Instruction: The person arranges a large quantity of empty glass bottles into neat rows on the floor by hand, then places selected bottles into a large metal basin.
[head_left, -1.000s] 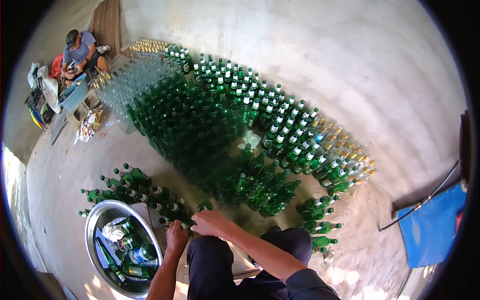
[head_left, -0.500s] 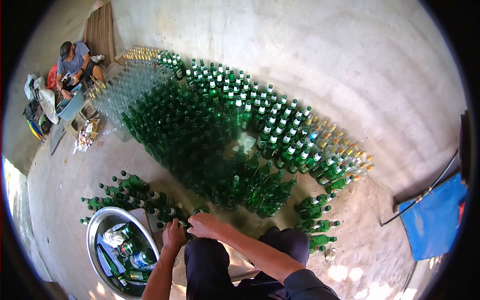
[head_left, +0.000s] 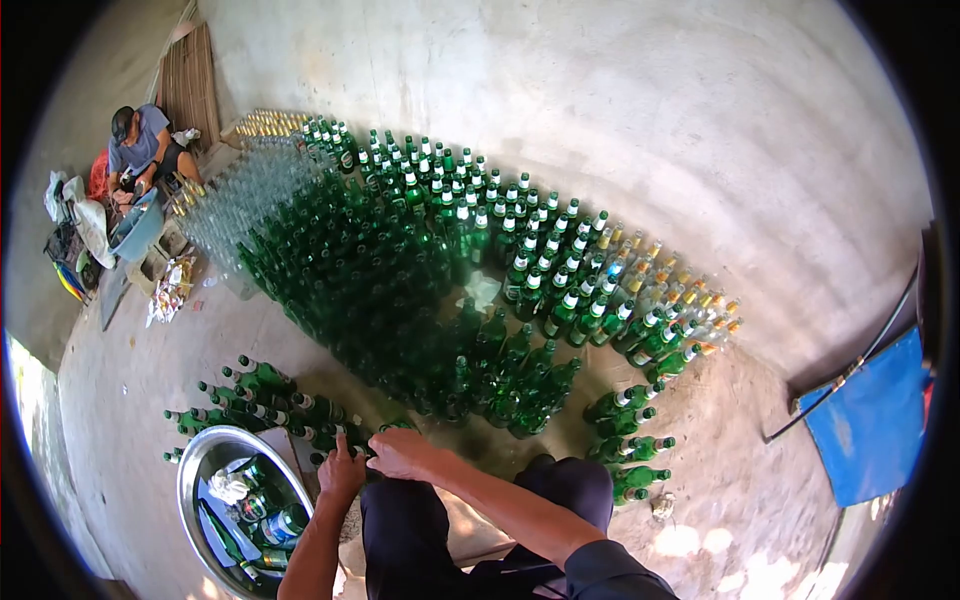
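Observation:
My right hand (head_left: 402, 453) is closed over a green bottle (head_left: 399, 425); the rounded glass shows just beyond the knuckles, while the rest lies under the hand. Close beside it is my left hand (head_left: 342, 472), with its index finger raised and the other fingers curled. What those curled fingers hold, if anything, is hidden. Several green bottles (head_left: 265, 378) with pale neck labels stand just past the left hand. At the lower left, a metal basin (head_left: 185, 480) contains green bottles and a crumpled white wad (head_left: 229, 487).
A dense block of green bottles (head_left: 350, 260) fills the middle floor, with clear bottles (head_left: 235, 190) farther left. More labelled bottles (head_left: 560, 270) line the wall. Another person (head_left: 145, 150) sits at a blue tub (head_left: 138, 228). A blue panel (head_left: 865, 420) leans at right.
The left index finger has lifted and straightened. Both hands remain close together over the same spot. The view has shifted slightly, and the other person's head is bent at the tub.

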